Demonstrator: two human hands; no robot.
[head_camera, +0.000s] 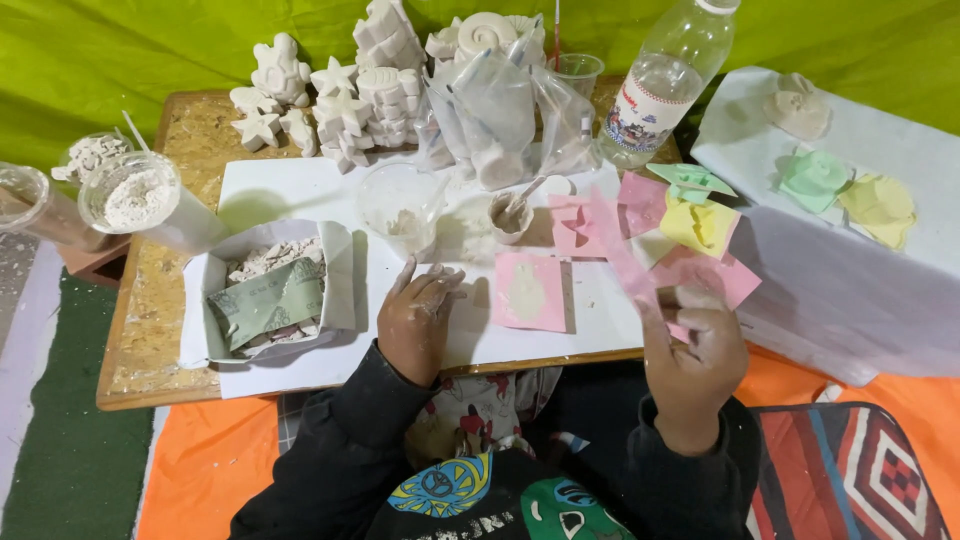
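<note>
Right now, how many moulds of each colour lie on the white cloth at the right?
White mould: 1
Green mould: 1
Yellow mould: 1
Total: 3
Not counted: the pink mould held by the right hand.

I log: pink mould (528, 290) on white sheet (300, 190); right of the mould, yellow mould (698, 226) and green mould (814, 178); behind it, white plaster stars (340, 110); lime-green backdrop (120, 50); orange mat (205, 465).
</note>
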